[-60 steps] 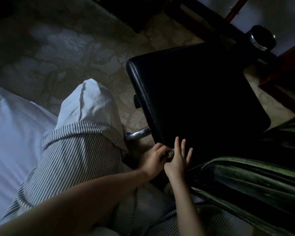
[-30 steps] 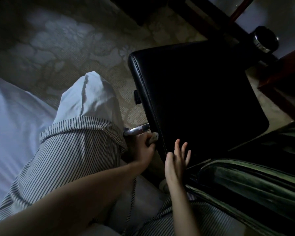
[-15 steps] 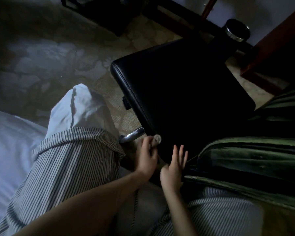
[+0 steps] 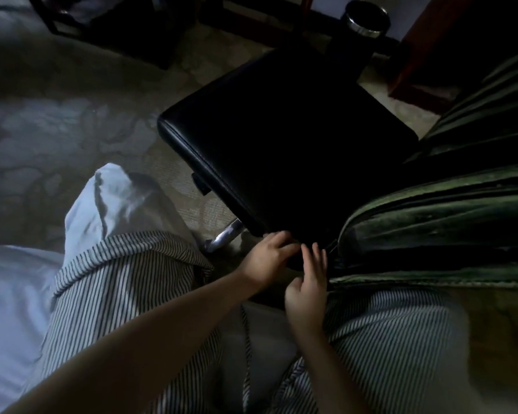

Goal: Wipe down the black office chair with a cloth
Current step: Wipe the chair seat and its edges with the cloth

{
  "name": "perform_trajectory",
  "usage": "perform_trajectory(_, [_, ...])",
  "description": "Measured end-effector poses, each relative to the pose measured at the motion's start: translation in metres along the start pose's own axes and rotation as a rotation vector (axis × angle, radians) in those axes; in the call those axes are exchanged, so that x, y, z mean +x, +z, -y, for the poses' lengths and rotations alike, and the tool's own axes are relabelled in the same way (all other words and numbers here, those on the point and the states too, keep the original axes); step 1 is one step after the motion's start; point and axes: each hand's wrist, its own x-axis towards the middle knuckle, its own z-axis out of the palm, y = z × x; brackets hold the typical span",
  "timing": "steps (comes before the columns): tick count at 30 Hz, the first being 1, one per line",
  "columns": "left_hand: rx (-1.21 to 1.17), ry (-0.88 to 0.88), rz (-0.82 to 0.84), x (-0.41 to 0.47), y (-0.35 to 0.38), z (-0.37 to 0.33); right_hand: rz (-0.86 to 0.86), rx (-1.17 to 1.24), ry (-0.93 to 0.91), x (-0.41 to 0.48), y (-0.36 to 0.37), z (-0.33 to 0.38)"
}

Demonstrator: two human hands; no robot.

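The black office chair's padded seat fills the middle of the head view, very dark. My left hand rests on the seat's near corner with its fingers curled down. The small pale cloth wad it held a moment ago is hidden beneath them. My right hand is just right of it at the seat's near edge, fingers apart and pointing up, holding nothing.
A chrome frame tube sticks out under the seat's near corner. Green striped fabric lies against the seat's right side. A round black metal-rimmed canister and dark wooden furniture stand behind. My striped-clothed knee rises on the left over patterned carpet.
My left hand slid from the chrome tube back onto the seat's near corner, and the pale wad went out of sight. The right hand stayed beside it. The view tilted.
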Motion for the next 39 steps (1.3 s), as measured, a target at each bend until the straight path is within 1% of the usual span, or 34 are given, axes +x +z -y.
perform_trajectory(2, [-0.096, -0.035, 0.026, -0.002, 0.001, -0.001, 0.016, -0.013, 0.025, 0.004, -0.004, -0.003])
perform_trajectory(5, [-0.258, -0.123, -0.014, -0.001, -0.001, -0.008, 0.060, -0.013, 0.065, 0.012, -0.013, -0.004])
perform_trajectory(13, [-0.297, -0.309, -0.159, 0.033, -0.007, -0.022, 0.130, -0.096, 0.111, 0.040, -0.044, -0.027])
perform_trajectory(17, [-0.290, -0.275, -0.152, 0.063, -0.002, -0.025, 0.267, -0.099, 0.050, 0.062, -0.069, -0.050])
perform_trajectory(19, [-0.278, -0.253, -0.145, 0.078, 0.004, -0.029, 0.310, -0.121, 0.027, 0.074, -0.081, -0.063])
perform_trajectory(21, [-0.285, -0.258, -0.165, 0.091, 0.008, -0.039, 0.291, -0.161, 0.078, 0.080, -0.088, -0.071])
perform_trajectory(23, [-0.305, -0.273, -0.242, 0.105, 0.009, -0.050, 0.187, -0.223, 0.116, 0.079, -0.086, -0.071])
perform_trajectory(24, [-0.315, -0.274, -0.293, 0.113, 0.009, -0.053, 0.174, -0.270, 0.124, 0.078, -0.081, -0.071])
perform_trajectory(25, [-0.326, -0.264, -0.325, 0.122, 0.008, -0.055, 0.196, -0.328, 0.132, 0.076, -0.076, -0.070])
perform_trajectory(26, [-0.333, -0.239, -0.326, 0.132, 0.008, -0.056, 0.259, -0.387, 0.136, 0.074, -0.071, -0.069])
perform_trajectory(27, [-0.323, -0.199, -0.302, 0.141, 0.009, -0.056, 0.321, -0.438, 0.152, 0.074, -0.068, -0.066])
perform_trajectory(28, [-0.287, -0.156, -0.268, 0.150, 0.011, -0.054, 0.341, -0.441, 0.177, 0.076, -0.068, -0.064])
perform_trajectory(30, [-0.161, -0.091, -0.205, 0.170, 0.020, -0.051, 0.317, -0.395, 0.232, 0.084, -0.073, -0.064])
perform_trajectory(31, [-0.105, -0.086, -0.182, 0.181, 0.027, -0.049, 0.323, -0.376, 0.250, 0.087, -0.076, -0.065])
perform_trajectory(33, [-0.053, -0.132, -0.122, 0.204, 0.045, -0.049, 0.334, -0.309, 0.300, 0.088, -0.080, -0.062])
perform_trajectory(36, [0.032, -0.181, 0.065, 0.228, 0.074, -0.060, 0.315, -0.194, 0.400, 0.085, -0.082, -0.051])
perform_trajectory(38, [0.093, -0.177, 0.121, 0.233, 0.087, -0.066, 0.291, -0.158, 0.479, 0.085, -0.087, -0.045])
perform_trajectory(39, [0.103, -0.167, 0.131, 0.234, 0.090, -0.068, 0.259, -0.183, 0.501, 0.086, -0.090, -0.047])
